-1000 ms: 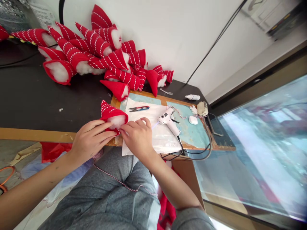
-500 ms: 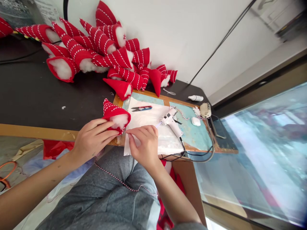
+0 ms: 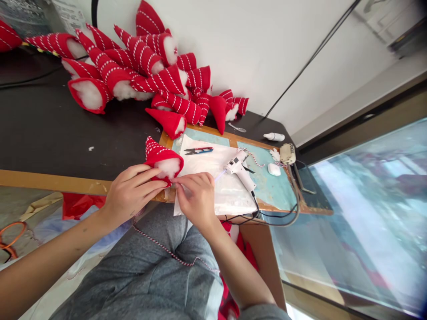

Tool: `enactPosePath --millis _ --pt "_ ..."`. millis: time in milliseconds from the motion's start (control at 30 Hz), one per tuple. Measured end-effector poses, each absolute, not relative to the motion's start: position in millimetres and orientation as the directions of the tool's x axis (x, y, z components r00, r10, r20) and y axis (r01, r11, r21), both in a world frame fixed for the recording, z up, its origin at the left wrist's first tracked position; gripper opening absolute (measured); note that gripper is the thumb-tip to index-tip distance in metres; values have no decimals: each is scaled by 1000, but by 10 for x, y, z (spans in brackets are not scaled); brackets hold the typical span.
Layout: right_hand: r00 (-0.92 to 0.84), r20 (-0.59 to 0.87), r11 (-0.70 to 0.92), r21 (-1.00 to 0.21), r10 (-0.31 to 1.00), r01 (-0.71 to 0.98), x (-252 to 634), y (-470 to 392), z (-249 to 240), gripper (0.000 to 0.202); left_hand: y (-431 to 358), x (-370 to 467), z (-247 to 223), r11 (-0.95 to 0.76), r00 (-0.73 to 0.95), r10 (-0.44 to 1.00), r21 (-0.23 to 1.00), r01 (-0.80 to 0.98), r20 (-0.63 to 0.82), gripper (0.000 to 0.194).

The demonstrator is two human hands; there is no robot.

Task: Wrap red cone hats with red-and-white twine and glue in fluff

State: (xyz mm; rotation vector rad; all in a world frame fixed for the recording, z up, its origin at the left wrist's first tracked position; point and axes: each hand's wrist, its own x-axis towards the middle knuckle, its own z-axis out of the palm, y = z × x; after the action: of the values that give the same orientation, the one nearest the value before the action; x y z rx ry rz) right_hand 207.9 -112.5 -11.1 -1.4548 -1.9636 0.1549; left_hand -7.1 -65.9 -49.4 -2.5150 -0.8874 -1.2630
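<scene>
A pale wall (image 3: 250, 49) rises behind the dark table (image 3: 40, 133), and thin black cables (image 3: 308, 64) slant down it to the tabletop. At the far left corner I can see a clear container (image 3: 31, 18), partly cut off, and a black cord (image 3: 33, 82) lying across the table. A white scrap (image 3: 91, 148) rests nearer the front edge. Towards the right end lie a clear spoon (image 3: 237, 127), a small white bottle (image 3: 274, 137) on its side and a rounded white case (image 3: 274, 169). Beyond them is the window (image 3: 373, 195), its view blurred. Below the table are a brown box (image 3: 258, 249), a red bag (image 3: 80, 205), bluish plastic (image 3: 50, 224) and, far left, orange loops (image 3: 14, 234).
</scene>
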Motion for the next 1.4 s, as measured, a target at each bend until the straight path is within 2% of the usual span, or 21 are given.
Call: enactPosePath --millis 133,300,500,767,933,1167,1400 --pt "-88 438 323 -499 895 804 2098 -1125 -85 17 -664 -63 -492 -810 459 431 108 577 777 17" --pt "-147 424 354 -463 893 813 2080 -1090 -81 16 -660 -69 -497 -813 475 392 55 580 788 16" --pt "-197 385 363 -424 901 830 2047 -1040 -73 17 -669 -90 -511 -799 473 441 94 594 763 18" --pt "-122 483 388 -504 867 772 2112 -1113 -78 18 -684 -91 -520 -788 439 505 190 585 744 19" --pt "-117 479 414 -579 870 703 2079 -1112 -110 30 -698 -93 -526 -760 427 539 201 618 726 18" --pt "-133 441 382 -546 888 746 2040 -1060 -145 29 -718 -85 -496 -767 439 510 161 621 740 18" --pt "-169 441 398 -503 882 767 2019 -1017 -127 29 -718 -94 -538 -748 436 555 196 635 708 22"
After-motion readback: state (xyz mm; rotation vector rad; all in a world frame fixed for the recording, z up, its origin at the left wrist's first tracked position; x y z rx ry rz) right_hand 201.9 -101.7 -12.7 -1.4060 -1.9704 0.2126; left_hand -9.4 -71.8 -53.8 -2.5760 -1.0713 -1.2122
